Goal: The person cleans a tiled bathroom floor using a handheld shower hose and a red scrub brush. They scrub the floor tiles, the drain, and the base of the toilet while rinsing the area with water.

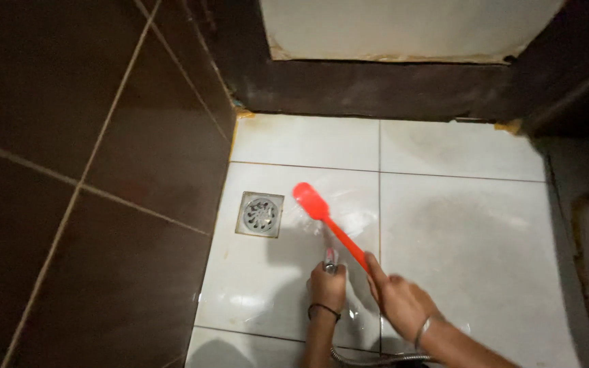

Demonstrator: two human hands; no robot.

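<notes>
No packages, labels or signs show on the white tiled floor (444,232). The right hand (400,300) has its fingers closed round the handle end of a red spatula (325,221), whose flat blade lies over the wet tile just beside the square metal drain (260,214), near the floor's left edge by the dark wall tiles (90,191). The left hand (327,286) grips a metal spray nozzle (330,259) with a coiled hose (369,358), fingers wrapped tight.

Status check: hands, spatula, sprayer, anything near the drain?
Left hand grips spray nozzle, water hitting floor tile. Right hand holds red spatula, blade beside floor drain. Drain uncovered.
</notes>
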